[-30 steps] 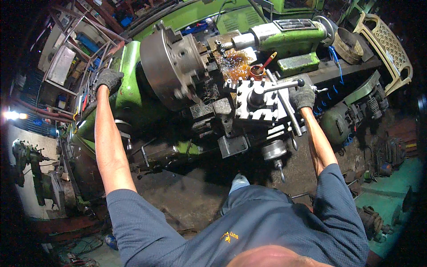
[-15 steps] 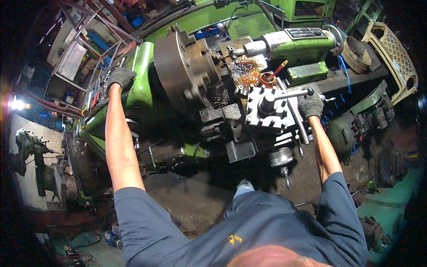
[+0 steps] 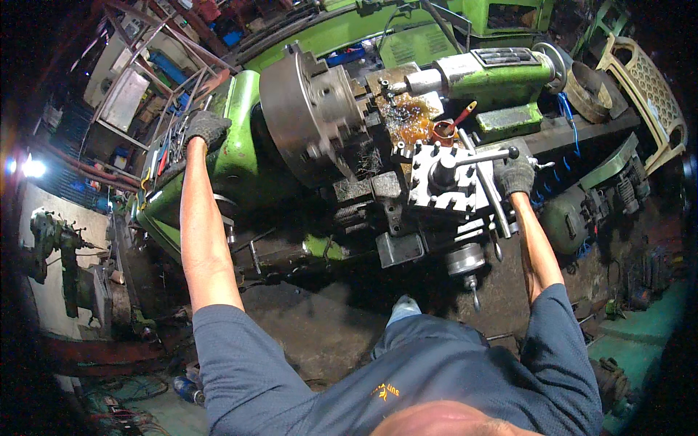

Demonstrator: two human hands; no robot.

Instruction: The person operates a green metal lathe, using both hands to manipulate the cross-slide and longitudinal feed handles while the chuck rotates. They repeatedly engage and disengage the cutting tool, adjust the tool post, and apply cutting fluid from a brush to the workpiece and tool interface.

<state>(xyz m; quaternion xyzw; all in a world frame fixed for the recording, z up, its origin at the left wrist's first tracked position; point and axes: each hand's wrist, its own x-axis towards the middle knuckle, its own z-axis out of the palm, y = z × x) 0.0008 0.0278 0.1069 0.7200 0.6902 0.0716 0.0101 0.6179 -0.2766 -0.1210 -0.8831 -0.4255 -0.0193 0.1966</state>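
My left hand [image 3: 209,129], in a dark grey knitted glove, rests on top of the green lathe headstock [image 3: 238,138], beside a row of hand tools [image 3: 169,145]. Its fingers look curled, and what lies under them is hidden. Gloved alike, my right hand [image 3: 515,175] is closed at a small crank handle [image 3: 538,165] to the right of the square tool post [image 3: 429,190]. A ball-ended clamping lever [image 3: 483,156] reaches from the post to just above that hand. Between my hands is the large chuck [image 3: 309,120], its jaws smeared by motion.
Right of the chuck stands the green tailstock [image 3: 502,76]. A red-handled brush [image 3: 465,112] stands in a small pot [image 3: 443,132] by an oily, chip-strewn plate [image 3: 407,116]. A handwheel [image 3: 465,259] juts toward me. A beige plastic chair [image 3: 649,98] is at far right.
The whole scene has shifted slightly rightward in view. Both hands keep their places on the lathe, and the chuck is blurred in both frames.
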